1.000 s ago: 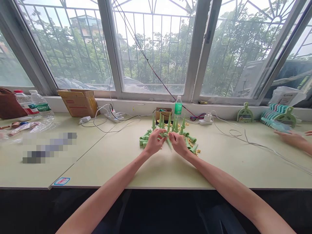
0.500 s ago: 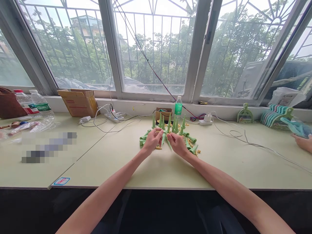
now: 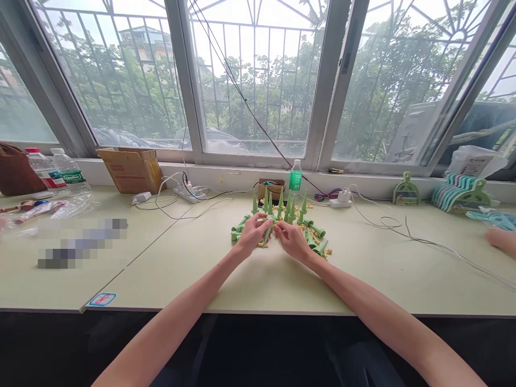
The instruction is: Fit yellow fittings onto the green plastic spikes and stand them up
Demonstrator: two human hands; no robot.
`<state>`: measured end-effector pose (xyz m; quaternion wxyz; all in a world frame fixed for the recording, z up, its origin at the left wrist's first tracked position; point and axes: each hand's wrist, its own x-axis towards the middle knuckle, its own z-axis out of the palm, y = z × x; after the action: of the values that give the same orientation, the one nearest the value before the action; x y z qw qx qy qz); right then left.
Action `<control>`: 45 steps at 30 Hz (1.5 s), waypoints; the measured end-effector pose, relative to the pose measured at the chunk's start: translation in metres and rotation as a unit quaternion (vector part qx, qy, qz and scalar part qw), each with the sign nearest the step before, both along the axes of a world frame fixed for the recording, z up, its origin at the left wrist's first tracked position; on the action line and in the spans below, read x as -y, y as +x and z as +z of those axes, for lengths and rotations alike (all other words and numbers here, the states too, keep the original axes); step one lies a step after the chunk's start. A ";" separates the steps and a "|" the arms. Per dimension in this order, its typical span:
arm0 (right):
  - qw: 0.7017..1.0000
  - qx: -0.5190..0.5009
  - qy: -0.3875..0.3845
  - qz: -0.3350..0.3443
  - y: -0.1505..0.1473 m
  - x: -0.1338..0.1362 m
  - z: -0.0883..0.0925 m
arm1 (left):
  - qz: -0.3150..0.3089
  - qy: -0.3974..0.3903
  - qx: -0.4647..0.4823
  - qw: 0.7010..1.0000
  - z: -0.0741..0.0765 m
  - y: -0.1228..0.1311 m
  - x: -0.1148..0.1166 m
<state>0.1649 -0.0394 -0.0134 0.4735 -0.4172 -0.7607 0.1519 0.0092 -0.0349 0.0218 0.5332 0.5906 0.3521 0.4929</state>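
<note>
Near the middle of the pale table, my left hand is closed on a green cone whose tip points down. My right hand is pinched beside the cone's upper end; what its fingertips hold is too small to make out. Behind both hands, several green spikes stand upright. More green cones lie on their sides to the left and right of the hands. Small yellow pieces are scattered among them.
Behind the spikes are a small cardboard box and a green-labelled bottle. A larger carton, power strip and loose cables lie toward the window. At the right edge, another person's hand touches blue plastic items.
My right hand has shifted slightly left, closer to my left hand, and the held cone has tilted. The other person's hand and the blue items have moved lower.
</note>
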 end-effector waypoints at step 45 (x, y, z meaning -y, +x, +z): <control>0.999 0.011 0.039 -0.033 0.003 -0.003 0.001 | -0.033 0.047 -0.052 0.997 -0.005 -0.003 -0.005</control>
<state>0.1680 -0.0365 -0.0127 0.4853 -0.4248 -0.7574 0.1020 0.0066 -0.0303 0.0168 0.5017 0.6514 0.3357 0.4597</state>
